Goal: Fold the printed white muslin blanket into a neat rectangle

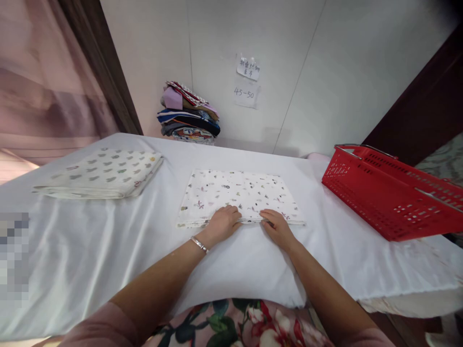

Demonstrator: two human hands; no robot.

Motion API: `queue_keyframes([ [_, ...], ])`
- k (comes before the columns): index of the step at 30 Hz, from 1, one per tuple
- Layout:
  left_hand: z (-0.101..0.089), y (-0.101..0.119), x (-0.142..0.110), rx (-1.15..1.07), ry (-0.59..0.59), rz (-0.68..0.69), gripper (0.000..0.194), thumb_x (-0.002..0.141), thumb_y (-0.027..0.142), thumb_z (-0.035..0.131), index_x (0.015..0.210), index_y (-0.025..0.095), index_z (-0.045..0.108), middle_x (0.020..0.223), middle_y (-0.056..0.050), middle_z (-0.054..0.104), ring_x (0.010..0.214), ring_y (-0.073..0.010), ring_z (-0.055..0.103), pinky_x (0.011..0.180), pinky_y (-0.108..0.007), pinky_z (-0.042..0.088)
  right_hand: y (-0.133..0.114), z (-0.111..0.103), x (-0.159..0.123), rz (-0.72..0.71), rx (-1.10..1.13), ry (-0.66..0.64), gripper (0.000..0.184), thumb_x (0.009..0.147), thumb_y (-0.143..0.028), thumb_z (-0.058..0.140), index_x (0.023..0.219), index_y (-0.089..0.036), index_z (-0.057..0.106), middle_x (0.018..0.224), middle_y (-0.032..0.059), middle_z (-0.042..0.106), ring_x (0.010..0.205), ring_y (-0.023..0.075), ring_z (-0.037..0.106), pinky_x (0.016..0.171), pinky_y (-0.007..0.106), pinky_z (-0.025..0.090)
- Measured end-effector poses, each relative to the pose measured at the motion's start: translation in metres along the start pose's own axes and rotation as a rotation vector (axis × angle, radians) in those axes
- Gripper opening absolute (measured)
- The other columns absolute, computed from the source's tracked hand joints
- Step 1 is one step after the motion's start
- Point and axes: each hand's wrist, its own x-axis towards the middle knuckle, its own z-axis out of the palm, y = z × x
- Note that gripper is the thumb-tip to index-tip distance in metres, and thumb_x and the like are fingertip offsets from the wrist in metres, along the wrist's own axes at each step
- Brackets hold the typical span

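Observation:
A folded white cloth with small printed figures lies flat in the middle of the white-covered table. My left hand rests on its near edge, fingers curled over the fold, a metal bracelet on the wrist. Just to the right, my right hand also lies on that near edge, fingertips pressed against the fabric. Both hands pinch the cloth's front edge.
Another folded patterned cloth lies at the left of the table. A red plastic basket stands at the right. A stack of folded fabrics sits against the back wall below paper notes.

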Motion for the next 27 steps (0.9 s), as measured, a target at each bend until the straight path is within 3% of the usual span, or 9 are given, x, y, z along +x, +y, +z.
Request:
queue_keyframes([
  [19, -0.004, 0.011, 0.008, 0.175, -0.036, -0.040, 0.015, 0.080, 0.008, 0.045, 0.085, 0.016, 0.058, 0.089, -0.009, 0.057, 0.084, -0.0219, 0.051, 0.070, -0.034, 0.038, 0.002, 0.001, -0.001, -0.001, -0.004, -0.011, 0.030, 0.083, -0.023, 0.051, 0.110, -0.024, 0.063, 0.116, 0.0068, 0.062, 0.109, 0.0223, 0.054, 0.095, 0.042, 0.042],
  [24, -0.014, -0.001, 0.022, 0.264, 0.065, 0.071, 0.013, 0.084, 0.008, 0.043, 0.085, 0.016, 0.054, 0.088, -0.007, 0.054, 0.082, -0.0206, 0.048, 0.068, -0.033, 0.035, 0.000, -0.001, -0.001, 0.001, -0.005, -0.026, 0.037, 0.083, -0.023, 0.051, 0.119, -0.023, 0.058, 0.118, 0.0079, 0.060, 0.110, 0.0223, 0.053, 0.096, 0.043, 0.042],
  [27, -0.010, -0.010, 0.020, 0.312, 0.042, 0.207, 0.013, 0.086, 0.008, 0.043, 0.083, 0.016, 0.053, 0.088, -0.006, 0.054, 0.083, -0.0195, 0.047, 0.069, -0.032, 0.035, 0.000, -0.001, -0.001, -0.003, -0.015, -0.032, 0.036, 0.083, -0.022, 0.051, 0.118, -0.022, 0.058, 0.118, 0.0078, 0.060, 0.111, 0.0222, 0.052, 0.097, 0.043, 0.041],
])
